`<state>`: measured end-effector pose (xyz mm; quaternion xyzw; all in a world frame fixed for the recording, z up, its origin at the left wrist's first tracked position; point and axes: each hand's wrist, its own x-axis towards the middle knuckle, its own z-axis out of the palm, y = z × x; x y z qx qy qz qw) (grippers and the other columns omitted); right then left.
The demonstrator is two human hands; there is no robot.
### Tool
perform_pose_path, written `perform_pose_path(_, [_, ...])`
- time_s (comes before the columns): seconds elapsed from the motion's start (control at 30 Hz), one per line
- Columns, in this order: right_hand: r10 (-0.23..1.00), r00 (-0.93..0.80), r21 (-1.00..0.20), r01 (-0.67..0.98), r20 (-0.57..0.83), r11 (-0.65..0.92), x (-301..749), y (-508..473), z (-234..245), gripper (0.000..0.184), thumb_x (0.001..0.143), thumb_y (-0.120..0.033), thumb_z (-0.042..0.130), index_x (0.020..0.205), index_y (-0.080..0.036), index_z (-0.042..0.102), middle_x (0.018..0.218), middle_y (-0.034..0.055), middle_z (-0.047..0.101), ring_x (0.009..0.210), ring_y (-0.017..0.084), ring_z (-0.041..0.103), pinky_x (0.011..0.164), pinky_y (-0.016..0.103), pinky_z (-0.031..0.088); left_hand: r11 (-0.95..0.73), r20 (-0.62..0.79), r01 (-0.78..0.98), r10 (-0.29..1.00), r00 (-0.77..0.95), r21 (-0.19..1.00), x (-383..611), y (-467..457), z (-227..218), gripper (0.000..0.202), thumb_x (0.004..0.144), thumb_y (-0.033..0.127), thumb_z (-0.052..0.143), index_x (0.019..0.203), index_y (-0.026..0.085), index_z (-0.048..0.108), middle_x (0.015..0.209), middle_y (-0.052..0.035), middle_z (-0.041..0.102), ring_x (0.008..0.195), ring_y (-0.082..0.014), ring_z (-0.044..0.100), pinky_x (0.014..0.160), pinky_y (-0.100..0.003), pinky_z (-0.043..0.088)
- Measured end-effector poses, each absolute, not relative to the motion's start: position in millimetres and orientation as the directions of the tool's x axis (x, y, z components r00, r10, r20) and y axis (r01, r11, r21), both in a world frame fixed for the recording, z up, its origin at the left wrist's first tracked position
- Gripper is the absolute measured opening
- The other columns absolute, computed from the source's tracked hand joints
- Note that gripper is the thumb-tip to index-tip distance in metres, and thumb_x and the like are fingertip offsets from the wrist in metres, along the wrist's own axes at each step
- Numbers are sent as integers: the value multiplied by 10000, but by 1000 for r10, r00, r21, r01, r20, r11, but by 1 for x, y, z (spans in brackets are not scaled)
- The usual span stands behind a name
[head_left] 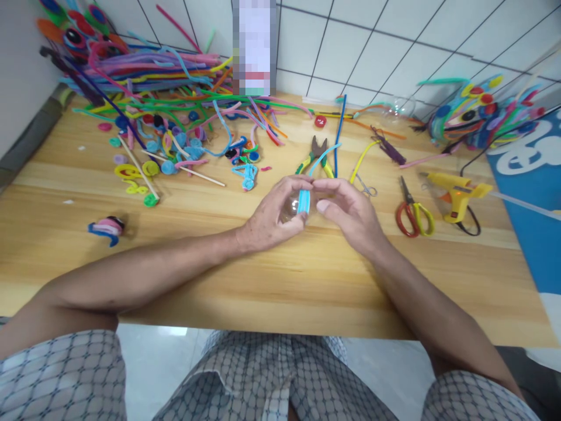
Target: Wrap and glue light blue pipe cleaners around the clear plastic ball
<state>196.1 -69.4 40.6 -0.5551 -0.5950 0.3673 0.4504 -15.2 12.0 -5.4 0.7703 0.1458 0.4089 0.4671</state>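
Note:
Near the middle of the table, my left hand [278, 213] is closed around a clear ball [289, 206]. Light blue pipe cleaner [304, 202] lies in side-by-side strips across the ball's right side, and its loose tail rises toward the pliers. My right hand [350, 213] is at the ball's right, the index fingertip at the top of the blue strips. Its thumb stands apart from that finger, with no thing visible between them. The palm and fingers of my left hand hide part of the ball.
Pliers [318, 155] lie just beyond my hands. Scissors [412, 213] and a yellow glue gun [458, 193] are on the right. Pipe cleaners [175, 73] are heaped at the back left, with coiled pieces before them. A small coiled figure [107, 228] sits left.

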Motion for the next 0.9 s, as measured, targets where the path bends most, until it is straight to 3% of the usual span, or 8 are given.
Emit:
perform_pose_path(0.13, [985, 86, -923, 370, 151, 109, 192, -69, 42, 284, 967, -493, 812, 1149, -277, 778, 1221, 45, 844, 1124, 251, 796, 996, 444, 657, -579, 529, -136, 591, 610, 804, -14, 11, -2, 437, 979, 259, 755, 1391, 260, 610, 1496, -140, 696, 1459, -306, 672, 1218, -522, 588])
perform_pose_path(0.47, [980, 84, -912, 387, 182, 136, 187, -71, 41, 299, 925, -474, 870, 1127, -286, 755, 1209, 44, 814, 1101, 248, 770, 965, 437, 650, -646, 586, -163, 518, 623, 746, -14, 13, -7, 440, 1043, 306, 700, 1466, 257, 589, 1487, -157, 682, 1448, -302, 663, 1194, -518, 597])
perform_pose_path(0.7, [988, 89, -938, 336, 124, 87, 189, -69, 46, 353, 880, -482, 909, 1119, -278, 748, 1189, 41, 824, 1102, 244, 777, 980, 425, 650, -679, 645, -220, 470, 602, 700, -10, 18, -16, 617, 964, 292, 756, 1548, 281, 558, 1518, -153, 655, 1487, -328, 632, 1252, -555, 565])
perform_pose_path(0.9, [989, 100, -945, 320, 109, 72, 191, -67, 45, 361, 881, -480, 897, 1129, -274, 734, 1190, 42, 835, 1088, 235, 794, 949, 401, 666, -677, 598, -156, 490, 634, 719, -10, 17, -15, 691, 923, 328, 813, 1554, 287, 535, 1538, -153, 650, 1489, -335, 636, 1264, -555, 565])
